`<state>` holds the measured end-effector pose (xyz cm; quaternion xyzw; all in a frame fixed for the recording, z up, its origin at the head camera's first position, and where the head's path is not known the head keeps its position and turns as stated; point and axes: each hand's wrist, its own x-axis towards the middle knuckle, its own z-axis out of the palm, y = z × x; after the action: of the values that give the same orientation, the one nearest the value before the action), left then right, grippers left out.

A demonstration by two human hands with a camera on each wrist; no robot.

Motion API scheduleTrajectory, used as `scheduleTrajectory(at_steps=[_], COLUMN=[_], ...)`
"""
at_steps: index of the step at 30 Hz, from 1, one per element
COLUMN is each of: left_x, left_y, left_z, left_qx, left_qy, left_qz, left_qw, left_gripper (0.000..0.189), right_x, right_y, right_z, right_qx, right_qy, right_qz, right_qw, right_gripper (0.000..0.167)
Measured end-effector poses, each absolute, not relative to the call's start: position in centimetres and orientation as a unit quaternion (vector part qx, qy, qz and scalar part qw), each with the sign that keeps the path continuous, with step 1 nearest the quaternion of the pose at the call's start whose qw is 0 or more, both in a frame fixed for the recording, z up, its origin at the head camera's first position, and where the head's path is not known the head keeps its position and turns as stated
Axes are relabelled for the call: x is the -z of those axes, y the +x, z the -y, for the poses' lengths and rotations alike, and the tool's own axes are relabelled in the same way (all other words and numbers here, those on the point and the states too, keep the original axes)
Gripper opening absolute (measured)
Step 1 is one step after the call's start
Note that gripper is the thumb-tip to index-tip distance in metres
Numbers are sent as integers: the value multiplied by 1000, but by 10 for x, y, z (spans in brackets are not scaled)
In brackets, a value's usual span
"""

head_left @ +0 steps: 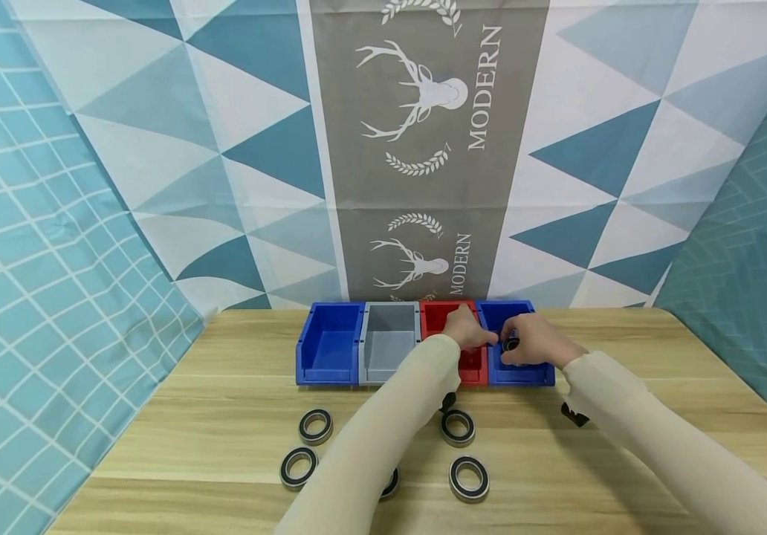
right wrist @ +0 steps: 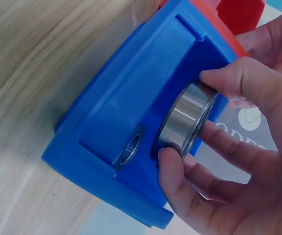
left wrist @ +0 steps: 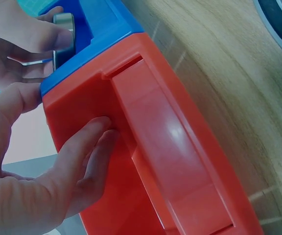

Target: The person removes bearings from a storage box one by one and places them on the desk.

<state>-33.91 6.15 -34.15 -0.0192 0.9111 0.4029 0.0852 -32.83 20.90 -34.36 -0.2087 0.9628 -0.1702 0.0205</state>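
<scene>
My right hand (head_left: 536, 340) grips a ball bearing (right wrist: 187, 117) by its outer ring, thumb on one side and fingers on the other. It holds the bearing tilted on edge inside the right-hand blue bin (head_left: 522, 377). Another bearing (right wrist: 130, 148) lies in that same bin, seen in the right wrist view. My left hand (head_left: 467, 329) is over the red bin (left wrist: 175, 142), holding no part. Its fingers reach down inside the red bin, and the thumb touches the edge where the red and blue bins meet.
A grey bin (head_left: 389, 375) and another blue bin (head_left: 327, 375) continue the row leftward. On the wooden table (head_left: 223, 416) in front lie several bearings, among them one at the left (head_left: 316, 426) and one at the right (head_left: 469, 479); my left sleeve partly covers another (head_left: 392, 484). Patterned cloth hangs behind.
</scene>
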Motion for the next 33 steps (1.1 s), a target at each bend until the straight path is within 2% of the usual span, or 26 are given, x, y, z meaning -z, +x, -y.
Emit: scheduleTrajectory(at_steps=[7, 14, 27, 33], left_x=[342, 340, 336, 337], left_y=[-340, -337, -333, -332], left_z=[-61, -62, -62, -62], left_qx=[-410, -416, -412, -414], left_qy=[-22, -25, -30, -27], left_qz=[-908, -905, -907, -906], left_qw=[86, 84, 81, 80], left_gripper=[52, 59, 54, 57], right_x=[339, 335, 335, 333], right_y=[-319, -310, -301, -299], right_z=[-207, -205, -205, -206], right_qx=[161, 168, 165, 163], right_qy=[-221, -239, -252, -260], right_qz=[-962, -956, -954, -952], right_qw=[12, -1, -8, -8], right_gripper=[29, 29, 24, 24])
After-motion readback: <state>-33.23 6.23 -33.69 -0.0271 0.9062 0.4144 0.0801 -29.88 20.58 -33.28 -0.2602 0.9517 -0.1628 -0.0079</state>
